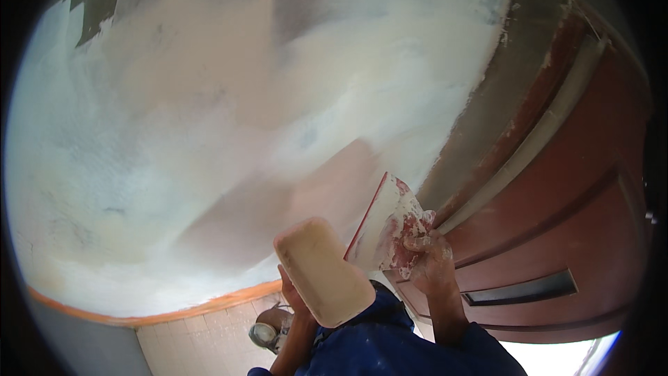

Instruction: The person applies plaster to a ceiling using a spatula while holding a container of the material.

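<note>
Scraper (379, 230), head view: this wide tool, pale with a red edge and smeared with whitish paste, is near, right of centre, tilted in front of the wall (209, 69). From my remote station I read the right hand (433, 261) as clamped on its paste-coated right end. The tray (325, 271), tan and shallow with rounded corners, is just left of the scraper; the left hand (292, 292) is closed on its left side. Far and left, the wall carries uneven white and beige patches above an orange strip (209, 304). A red-brown door (543, 237) stands to the right.

Faults I would guard against: paste on the fingers could let the scraper twist or slip. A one-sided hold could let the tray tip. A swing to the right could knock the scraper against the door; a swing to the left could strike the tray.

Limits of the view: I cannot tell whether the scraper touches the wall, or whether its lower corner meets the tray. Most of the left hand is hidden behind the tray. I cannot confirm fresh paste in the tray. A round object (263, 334) low on the left is partly covered by the left forearm and hard to identify.
</note>
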The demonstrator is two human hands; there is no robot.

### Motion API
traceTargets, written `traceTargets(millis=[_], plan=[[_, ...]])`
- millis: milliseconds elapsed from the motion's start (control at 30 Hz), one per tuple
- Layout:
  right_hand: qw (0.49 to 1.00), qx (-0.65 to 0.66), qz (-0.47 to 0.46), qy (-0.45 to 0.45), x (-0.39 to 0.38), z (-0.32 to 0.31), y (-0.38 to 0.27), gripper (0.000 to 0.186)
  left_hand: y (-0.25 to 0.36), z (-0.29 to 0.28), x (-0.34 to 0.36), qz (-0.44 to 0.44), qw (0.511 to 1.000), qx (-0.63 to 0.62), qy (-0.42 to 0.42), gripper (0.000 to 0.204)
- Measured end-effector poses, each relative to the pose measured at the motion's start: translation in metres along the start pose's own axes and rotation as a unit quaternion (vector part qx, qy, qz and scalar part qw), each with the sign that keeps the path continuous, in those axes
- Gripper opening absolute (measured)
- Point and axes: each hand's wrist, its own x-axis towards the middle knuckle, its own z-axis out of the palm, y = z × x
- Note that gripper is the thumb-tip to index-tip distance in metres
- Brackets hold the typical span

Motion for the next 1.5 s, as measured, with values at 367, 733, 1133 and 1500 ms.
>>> traceTargets(millis=[367, 733, 1133, 1500], plan=[[0.907, -0.409, 0.020, -0.099, -0.003, 0.028, -0.006, 0.038, 0.000, 0.022, -0.005, 0.001, 1.000, -0.002, 0.021, 0.055], [0.771, -0.588, -0.090, -0.227, -0.010, 0.047, 0.028, 0.049, -0.018, -0.003, -0.014, -0.015, 0.959, -0.268, -0.087, 0.080], [0.767, -0.597, -0.096, -0.216, -0.016, 0.041, 0.044, 0.049, -0.019, -0.012, -0.027, 0.010, 0.966, -0.244, -0.090, 0.081], [0.747, -0.611, -0.146, -0.218, -0.012, 0.030, 0.060, 0.042, -0.022, 0.009, -0.023, 0.031, 0.999, 0.001, 0.008, 0.040]])
